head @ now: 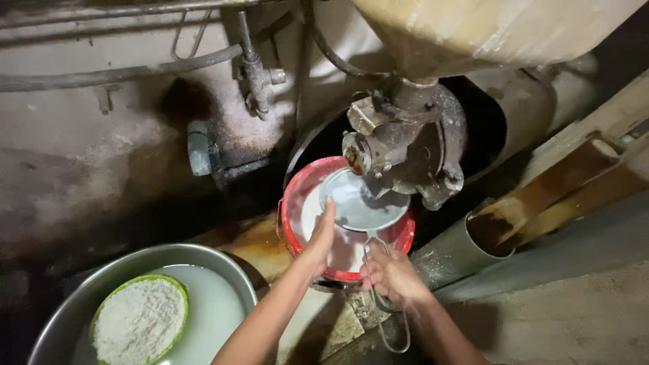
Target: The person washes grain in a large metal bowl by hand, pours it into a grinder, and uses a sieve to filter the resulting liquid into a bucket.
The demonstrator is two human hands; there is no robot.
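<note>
1. A grinding machine [405, 145] of dark, rusted metal hangs at the top centre. Above it sits one pale hopper [487, 30]. Its spout points down over a bucket.
2. One large steel basin [74, 318] sits at the lower left, cut off by the bottom edge of the view. It holds cloudy white water. In that water stands one green-rimmed basket [138, 321] heaped with white grain.
3. One red bucket [405, 236] stands directly below the machine's spout, at the centre. It holds white liquid. Its left rim is near the basin but apart from it.
4. One round metal strainer [358, 203] lies over the top of the bucket, right under the spout. Its wire handle [389, 318] runs down towards the viewer.
5. Two bare hands reach in from the bottom edge. The left hand [321, 236] has its fingers stretched out flat, touching the strainer's left rim inside the bucket; it clasps nothing. The right hand [389, 274] is curled closed around the wire handle at the bucket's near rim.
6. One grey pipe [466, 247], open at the top, slants just to the right of the bucket.
7. Room to move is tight: the machine crowds the bucket from above and the pipe from the right. The stained ledge [253, 243] under the bucket offers a little open space to its left, between bucket and basin.
</note>
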